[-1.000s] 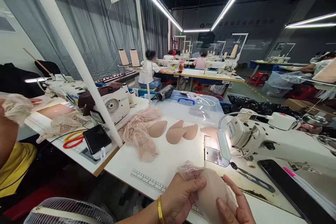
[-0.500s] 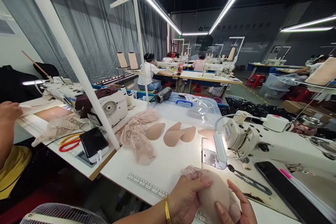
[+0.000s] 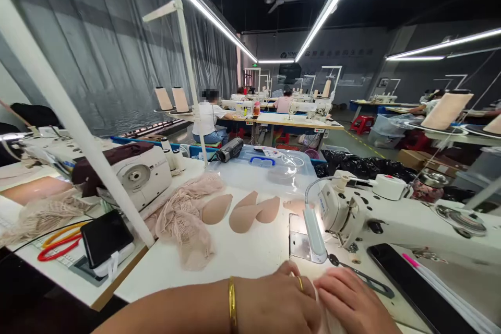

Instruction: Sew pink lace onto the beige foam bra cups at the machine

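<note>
Soft pale fabric sits between my two hands, at the near edge of the surface.
From the left, my left hand has its fingers curled, tips hidden, so I cannot tell what they pinch; the fabric looks light, limp and easily creased, best held by its edges without stretching; my right hand lays its fingers close together beside it, grip also unclear. Half a second ago its rounded form showed plainly; now both hands, turned backs up, mostly cover it.
</note>
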Demonstrator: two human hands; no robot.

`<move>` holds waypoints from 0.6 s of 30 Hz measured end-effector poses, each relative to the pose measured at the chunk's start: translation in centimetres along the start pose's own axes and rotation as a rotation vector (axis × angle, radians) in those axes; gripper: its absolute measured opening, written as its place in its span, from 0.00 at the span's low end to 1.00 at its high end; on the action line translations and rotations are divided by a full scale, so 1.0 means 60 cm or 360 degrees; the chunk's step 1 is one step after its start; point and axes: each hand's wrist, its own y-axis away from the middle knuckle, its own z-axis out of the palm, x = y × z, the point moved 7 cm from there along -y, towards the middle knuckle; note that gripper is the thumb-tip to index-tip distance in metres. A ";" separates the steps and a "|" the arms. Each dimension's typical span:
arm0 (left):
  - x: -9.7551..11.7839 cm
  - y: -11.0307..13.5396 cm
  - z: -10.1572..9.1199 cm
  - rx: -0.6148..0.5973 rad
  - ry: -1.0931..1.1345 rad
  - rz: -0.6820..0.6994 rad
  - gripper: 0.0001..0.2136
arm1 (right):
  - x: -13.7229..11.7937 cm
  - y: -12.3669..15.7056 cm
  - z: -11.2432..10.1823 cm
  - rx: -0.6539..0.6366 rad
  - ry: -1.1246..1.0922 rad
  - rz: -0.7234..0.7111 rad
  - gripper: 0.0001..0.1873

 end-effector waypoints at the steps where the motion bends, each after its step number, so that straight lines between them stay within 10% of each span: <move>1: -0.014 -0.010 0.002 -0.0038 -0.0235 0.0051 0.14 | -0.001 -0.013 0.004 -0.0181 0.0175 -0.0112 0.13; 4: -0.052 -0.032 0.006 -0.0122 -0.0699 0.0188 0.08 | 0.018 -0.033 0.009 -0.0429 0.0485 -0.0225 0.16; 18: -0.074 -0.059 -0.004 0.0113 -0.0823 0.0028 0.10 | 0.063 -0.019 -0.020 -0.0262 0.0394 0.0130 0.19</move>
